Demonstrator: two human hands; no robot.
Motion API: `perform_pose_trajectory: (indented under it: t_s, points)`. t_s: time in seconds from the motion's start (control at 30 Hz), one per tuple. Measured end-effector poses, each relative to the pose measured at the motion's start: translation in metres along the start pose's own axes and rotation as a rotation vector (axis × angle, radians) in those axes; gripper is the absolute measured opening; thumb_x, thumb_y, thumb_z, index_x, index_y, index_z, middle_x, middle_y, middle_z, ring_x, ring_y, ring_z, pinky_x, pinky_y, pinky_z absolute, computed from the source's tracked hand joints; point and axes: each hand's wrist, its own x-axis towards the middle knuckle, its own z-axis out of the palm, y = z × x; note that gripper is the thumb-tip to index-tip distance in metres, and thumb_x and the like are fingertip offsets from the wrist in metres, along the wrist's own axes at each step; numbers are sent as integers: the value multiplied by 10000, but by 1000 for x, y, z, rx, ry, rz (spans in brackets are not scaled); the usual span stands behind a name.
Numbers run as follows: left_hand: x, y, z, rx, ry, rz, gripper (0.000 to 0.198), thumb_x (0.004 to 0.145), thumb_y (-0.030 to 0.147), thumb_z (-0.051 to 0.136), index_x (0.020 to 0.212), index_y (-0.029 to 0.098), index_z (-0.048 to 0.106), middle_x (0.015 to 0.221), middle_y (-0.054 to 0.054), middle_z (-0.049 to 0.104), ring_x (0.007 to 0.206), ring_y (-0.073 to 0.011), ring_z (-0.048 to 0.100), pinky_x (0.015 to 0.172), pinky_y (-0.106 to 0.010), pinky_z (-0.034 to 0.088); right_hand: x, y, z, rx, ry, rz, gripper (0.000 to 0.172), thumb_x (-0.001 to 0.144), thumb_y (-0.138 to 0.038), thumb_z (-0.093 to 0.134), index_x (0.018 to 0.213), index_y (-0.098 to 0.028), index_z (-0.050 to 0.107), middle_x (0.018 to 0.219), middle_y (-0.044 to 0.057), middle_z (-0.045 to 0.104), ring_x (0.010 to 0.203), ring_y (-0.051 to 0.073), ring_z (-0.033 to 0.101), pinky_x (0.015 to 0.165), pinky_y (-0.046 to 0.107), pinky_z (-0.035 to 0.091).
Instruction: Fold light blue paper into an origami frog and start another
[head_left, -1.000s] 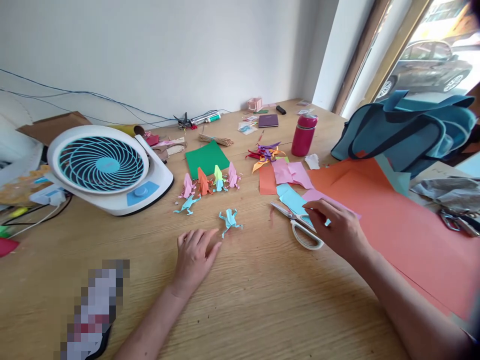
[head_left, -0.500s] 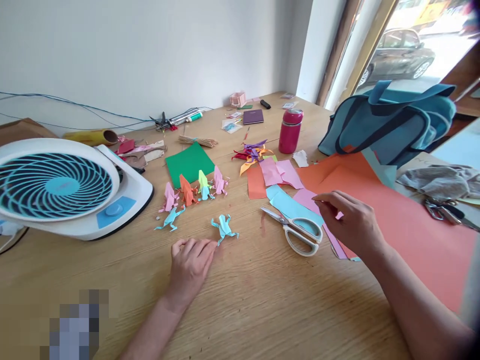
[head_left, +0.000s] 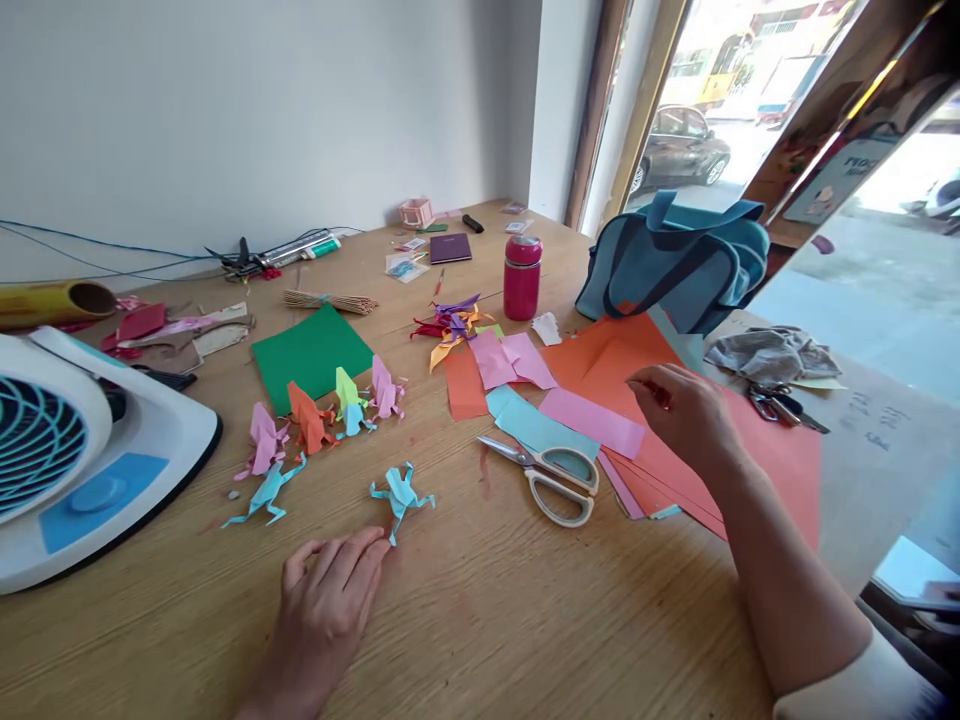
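Observation:
My left hand [head_left: 326, 600] lies flat and open on the wooden table [head_left: 525, 620], fingertips just short of a light blue origami frog [head_left: 401, 492]. My right hand [head_left: 686, 415] rests on a large orange paper sheet [head_left: 765, 450], fingers curled and pinched at the paper. Between the hands lie white-handled scissors [head_left: 551, 475] on a light blue sheet [head_left: 529, 425], beside a pink strip [head_left: 592, 420]. A second blue frog [head_left: 262, 492] and a row of pink, orange and green folded frogs [head_left: 309, 420] stand in front of a green sheet [head_left: 311, 350].
A white and blue fan [head_left: 82, 460] fills the left edge. A red bottle [head_left: 522, 277], a blue bag [head_left: 675, 260], a grey cloth with keys [head_left: 772, 355] and a heap of folded papers [head_left: 450, 325] sit further back. Cables run along the wall.
The view has swung to the right. My right hand moved from the pink strip by the scissors up onto the orange sheet. My left hand stayed flat by the blue frog.

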Motion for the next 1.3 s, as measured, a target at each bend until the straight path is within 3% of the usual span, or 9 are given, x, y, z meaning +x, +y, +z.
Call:
perform_pose_trajectory:
  t_s: [0.27, 0.37, 0.73, 0.87, 0.97, 1.1, 1.17, 1.2, 1.3]
  points:
    - [4, 5, -6, -5, 21, -69, 158, 942, 129, 507, 1006, 204, 630, 975, -40, 729, 854, -195, 650, 861, -389, 360, -11, -22, 22, 27, -235, -65, 228, 918, -268, 461, 862, -202, 672, 826, 41, 655, 636, 144, 573, 595, 252, 407]
    - [6, 9, -10, 6, 41, -84, 192, 928, 111, 497, 1008, 212, 640, 973, -39, 728, 867, -197, 647, 866, -385, 359, -11, -20, 26, 27, -255, -63, 237, 923, -280, 461, 870, -201, 678, 843, 42, 654, 653, 143, 589, 599, 250, 416]
    - [-4, 72, -23, -255, 8, -224, 203, 928, 111, 476, 935, 229, 641, 939, -38, 710, 888, -188, 611, 898, -395, 349, -6, 53, 8, -124, 146, 112, 250, 827, -330, 543, 975, -192, 689, 815, 83, 601, 739, 228, 569, 682, 361, 424]
    - [-7, 76, -19, -307, -51, -264, 186, 917, 99, 492, 932, 223, 630, 937, -27, 696, 913, -185, 597, 926, -402, 345, -6, 82, 18, -136, 204, 122, 298, 771, -433, 632, 949, -201, 687, 778, 123, 537, 771, 292, 515, 651, 430, 353]
    - [-8, 75, -18, -326, -78, -281, 184, 913, 97, 491, 919, 224, 625, 927, -23, 692, 910, -184, 586, 938, -408, 339, -4, 113, 29, -201, 315, 200, 348, 642, -561, 731, 788, -251, 665, 673, 86, 435, 676, 288, 455, 581, 439, 267]
    - [-10, 78, -17, -348, -91, -298, 152, 912, 122, 506, 917, 225, 617, 935, -15, 688, 912, -187, 579, 930, -409, 338, -3, 138, 37, -258, 308, 226, 389, 587, -632, 741, 723, -279, 652, 616, 83, 429, 682, 354, 506, 580, 487, 309]
    - [-11, 74, -18, -350, -67, -339, 149, 919, 134, 502, 925, 228, 617, 941, -16, 690, 915, -189, 583, 913, -398, 349, -4, 124, 33, -241, 241, 213, 402, 700, -631, 663, 895, -281, 704, 726, 168, 538, 809, 434, 564, 604, 542, 357]
    - [-11, 68, -19, -343, -49, -375, 148, 921, 140, 499, 931, 229, 617, 942, -18, 691, 919, -191, 587, 901, -390, 359, -5, 108, 29, -227, 284, 240, 424, 760, -618, 603, 986, -274, 706, 822, 212, 577, 904, 474, 571, 640, 583, 373]
    - [-9, 28, -24, -279, 17, -559, 146, 915, 148, 509, 960, 227, 624, 972, -36, 695, 945, -198, 601, 867, -360, 396, -9, 25, 19, -56, 283, 124, 428, 909, -504, 458, 1147, -210, 659, 996, 255, 619, 1049, 447, 574, 761, 570, 429]
